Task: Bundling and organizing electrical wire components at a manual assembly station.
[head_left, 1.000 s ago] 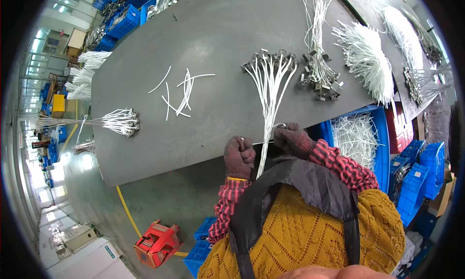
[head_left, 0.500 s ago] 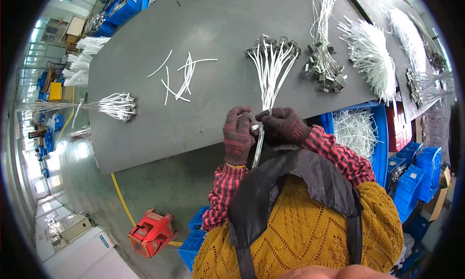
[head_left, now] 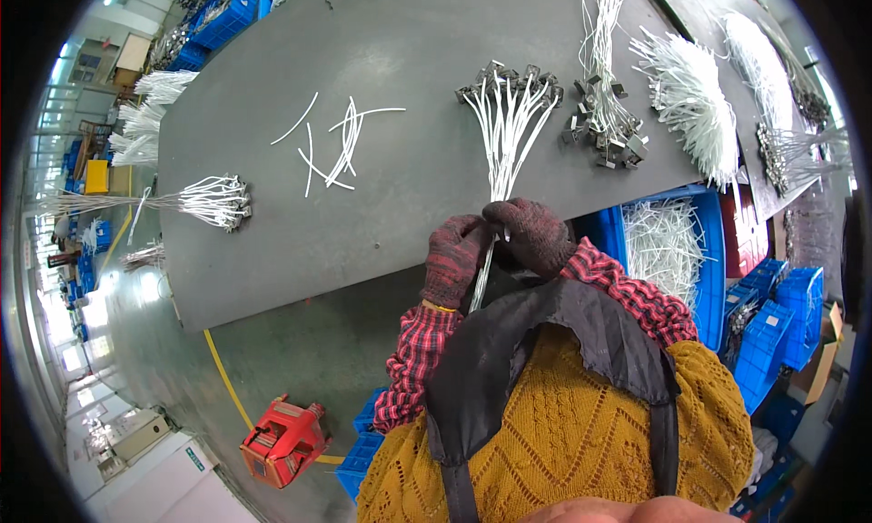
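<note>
a bundle of white wires [head_left: 505, 132] tipped with dark metal connectors fans out across the grey tabletop [head_left: 400, 32], its gathered end pinched at the near edge between two gloved hands: the left hand [head_left: 451, 259] and right hand [head_left: 530, 232] both closed around the strands. loose white wire pieces [head_left: 334, 146] lie to the left; a blue bin of white wires [head_left: 668, 241] sits to the right.

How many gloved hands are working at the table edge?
2: the left hand and the right hand, side by side at the near table edge, both gripping the white wire bundle.
</note>
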`<state>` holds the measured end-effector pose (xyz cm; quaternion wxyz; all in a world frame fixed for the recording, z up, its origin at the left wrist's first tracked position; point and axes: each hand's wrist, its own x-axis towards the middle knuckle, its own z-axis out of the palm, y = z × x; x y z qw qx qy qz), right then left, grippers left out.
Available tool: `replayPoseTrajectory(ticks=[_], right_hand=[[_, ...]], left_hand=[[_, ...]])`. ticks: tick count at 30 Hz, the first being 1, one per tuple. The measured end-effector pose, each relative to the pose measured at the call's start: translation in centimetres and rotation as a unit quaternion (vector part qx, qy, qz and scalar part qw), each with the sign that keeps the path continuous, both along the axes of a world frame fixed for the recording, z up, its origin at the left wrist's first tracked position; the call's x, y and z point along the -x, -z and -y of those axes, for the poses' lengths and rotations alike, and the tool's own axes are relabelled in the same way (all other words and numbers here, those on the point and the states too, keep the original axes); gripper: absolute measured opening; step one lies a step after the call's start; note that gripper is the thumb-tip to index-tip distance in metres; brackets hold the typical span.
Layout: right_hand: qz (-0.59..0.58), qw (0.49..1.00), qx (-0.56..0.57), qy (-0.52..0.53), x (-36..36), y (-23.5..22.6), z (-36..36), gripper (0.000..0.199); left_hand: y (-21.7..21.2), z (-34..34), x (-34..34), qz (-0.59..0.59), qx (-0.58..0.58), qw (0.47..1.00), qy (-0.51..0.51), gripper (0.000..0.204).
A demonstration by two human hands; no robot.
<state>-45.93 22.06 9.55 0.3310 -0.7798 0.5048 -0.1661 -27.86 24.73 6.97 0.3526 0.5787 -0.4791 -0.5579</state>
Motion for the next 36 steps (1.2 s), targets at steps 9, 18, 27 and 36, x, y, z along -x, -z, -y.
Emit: replayPoseTrajectory(ticks=[9,18,27,36], right_hand=[[-0.093,0.984,0.155,0.002,-1.0,0.0,0.5,0.029],[-0.05,0.989,0.134,-0.031,-1.2,0.8,0.3,0.021],[0.114,0.991,0.019,0.066,3.7,3.2,-3.6,0.023],[0.189,0.961,-0.118,0.161,9.8,5.8,-3.0,0.031]], left_hand=[[-3.2,1.1,-0.6,-0.165,-0.157,0.973,-0.024,0.028],[0.4,1.4,-2.1,-0.079,-0.101,0.991,-0.037,0.019],[3.7,0.9,-1.7,0.227,0.055,0.972,-0.037,0.02],[-6.4,6.3,-5.8,0.421,-0.13,0.864,0.243,0.039]])
